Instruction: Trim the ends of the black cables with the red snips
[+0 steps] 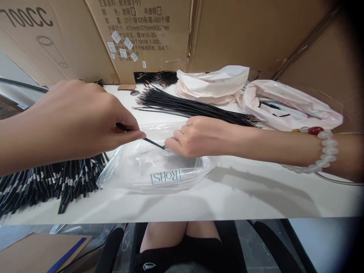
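My left hand point(88, 117) is closed on a thin black cable point(153, 143), pinching it between thumb and forefinger. The cable slants down to the right, and its far end meets the fingertips of my right hand point(189, 136). Those fingers are curled closed around the end, partly hiding it. Beneath both hands lies a clear plastic bag point(131, 170) printed with RoHS in green. Just behind my right hand is a bundle of black cables point(182, 104) with stripped, coloured wire ends. A heap of black cables with pale bands point(68, 182) lies under my left forearm.
Two whitish plastic bags point(210, 85) point(295, 89) stand rolled open at the back right; the right one holds small black pieces. Cardboard boxes point(227, 34) wall off the back. Small labels point(123, 53) stick to one box. The white table's front edge point(182, 220) runs before my lap.
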### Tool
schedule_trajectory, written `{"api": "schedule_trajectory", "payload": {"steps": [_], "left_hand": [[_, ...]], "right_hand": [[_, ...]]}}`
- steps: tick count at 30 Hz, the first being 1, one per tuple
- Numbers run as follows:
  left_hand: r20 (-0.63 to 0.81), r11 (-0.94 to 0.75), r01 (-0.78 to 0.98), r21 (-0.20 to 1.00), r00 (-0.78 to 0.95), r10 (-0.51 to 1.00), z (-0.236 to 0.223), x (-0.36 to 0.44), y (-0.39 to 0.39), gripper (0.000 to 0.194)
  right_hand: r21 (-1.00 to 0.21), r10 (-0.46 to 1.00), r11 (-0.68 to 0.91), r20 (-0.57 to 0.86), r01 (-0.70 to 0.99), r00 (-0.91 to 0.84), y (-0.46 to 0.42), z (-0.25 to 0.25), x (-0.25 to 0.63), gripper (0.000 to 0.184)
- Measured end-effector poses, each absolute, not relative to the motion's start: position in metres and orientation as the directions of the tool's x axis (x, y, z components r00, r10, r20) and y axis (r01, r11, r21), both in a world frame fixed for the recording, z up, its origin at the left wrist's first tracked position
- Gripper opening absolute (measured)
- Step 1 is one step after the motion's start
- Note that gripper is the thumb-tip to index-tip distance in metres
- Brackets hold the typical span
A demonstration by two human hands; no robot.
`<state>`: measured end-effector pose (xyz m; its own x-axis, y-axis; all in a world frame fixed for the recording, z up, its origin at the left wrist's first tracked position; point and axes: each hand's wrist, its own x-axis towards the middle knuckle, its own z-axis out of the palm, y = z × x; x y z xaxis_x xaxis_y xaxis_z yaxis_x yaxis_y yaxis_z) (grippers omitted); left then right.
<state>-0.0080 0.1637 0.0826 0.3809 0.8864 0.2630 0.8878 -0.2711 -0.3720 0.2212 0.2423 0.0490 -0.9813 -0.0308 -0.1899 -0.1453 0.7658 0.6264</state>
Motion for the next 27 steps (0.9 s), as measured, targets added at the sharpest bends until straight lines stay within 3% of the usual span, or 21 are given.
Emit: {"api": "schedule_trajectory", "payload": {"steps": [7, 10, 20, 27], "left_hand": [[0.288, -0.169, 0.919, -0.356, 0.28, 0.916, 0.0833, -0.0118, 0.1594, 0.08], [0.303, -0.213, 0.908, -0.361, 0.331, 0.894, 0.0826, -0.0124, 0.1579, 0.07], [0.315, -0.286, 0.894, -0.345, 0.397, 0.862, 0.0813, -0.0128, 0.1547, 0.064], [0.333, -0.255, 0.914, -0.316, 0.359, 0.872, 0.0802, -0.0113, 0.1542, 0.068]], "right_hand": [[0.628, -0.023, 0.767, -0.18, -0.133, -0.983, 0.2418, 0.0488, 0.223, 0.029], [0.619, -0.022, 0.775, -0.178, -0.129, -0.984, 0.2411, 0.0478, 0.2226, 0.029], [0.632, 0.056, 0.768, -0.226, -0.102, -0.973, 0.2415, 0.0531, 0.2203, 0.033], [0.638, -0.025, 0.757, -0.184, -0.139, -0.983, 0.241, 0.0506, 0.2205, 0.032]]}}
